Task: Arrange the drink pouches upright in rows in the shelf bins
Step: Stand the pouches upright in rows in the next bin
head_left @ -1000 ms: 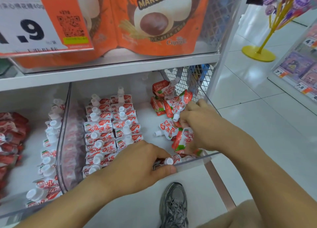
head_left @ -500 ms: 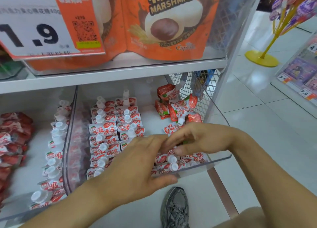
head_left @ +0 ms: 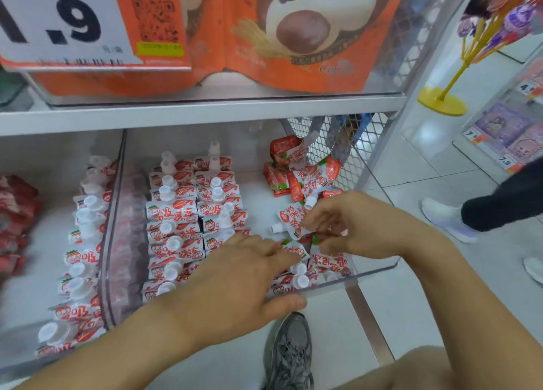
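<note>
Pouches with white caps and red strawberry print fill the clear shelf bin (head_left: 379,267): two upright rows (head_left: 191,213) stand along its left side, and a loose heap (head_left: 296,172) lies at the back right against the wire mesh. The left hand (head_left: 235,278) lies low over the bin's front, fingers nearly straight and spread a little, their tips touching a small pouch (head_left: 293,250) at the front right, with the thumb hooked over the bin's front lip. The right hand (head_left: 349,225) hovers just beside it, fingers curled loosely; their tips meet the edge of a flat-lying pouch (head_left: 289,218) whose cap points left, though whether they actually pinch it I cannot tell. More capped pouches (head_left: 299,281) stand right under both hands at the front wall. A neighbouring bin (head_left: 114,213) to the left holds another row of the same pouches. Chinese characters are printed in red on the pouches. On the shelf above, orange bags (head_left: 293,37) read "MARSHM…", and a price card (head_left: 58,22) shows "1.9" beside a QR code.
</note>
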The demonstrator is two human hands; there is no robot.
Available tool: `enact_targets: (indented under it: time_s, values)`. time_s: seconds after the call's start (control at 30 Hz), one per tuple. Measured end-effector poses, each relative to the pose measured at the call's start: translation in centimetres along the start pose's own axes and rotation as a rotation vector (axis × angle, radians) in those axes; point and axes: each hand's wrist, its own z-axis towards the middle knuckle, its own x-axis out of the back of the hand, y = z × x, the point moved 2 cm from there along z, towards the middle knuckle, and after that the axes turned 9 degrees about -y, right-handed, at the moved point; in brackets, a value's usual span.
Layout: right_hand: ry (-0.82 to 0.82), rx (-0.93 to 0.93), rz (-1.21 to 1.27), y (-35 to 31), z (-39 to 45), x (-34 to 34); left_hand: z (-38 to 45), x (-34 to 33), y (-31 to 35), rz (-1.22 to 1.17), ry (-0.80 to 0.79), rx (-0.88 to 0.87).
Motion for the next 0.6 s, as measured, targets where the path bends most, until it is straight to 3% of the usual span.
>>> enact_targets:
  time_s: [0.17,0.37,0.6]
  values:
    - [-0.253,-0.039,-0.377,-0.2,0.4,-1.4,0.0,-0.1,-0.7,-0.056,-0.033,-0.025]
    - [-0.364,-0.102,-0.302,-0.5,-0.1,-1.1,0.0,-0.2,-0.8,-0.045,-0.021,-0.067]
    - [-0.271,-0.235,-0.482,-1.0,0.9,-2.2,0.0,-0.6,-0.8,0.008,0.079,-0.08]
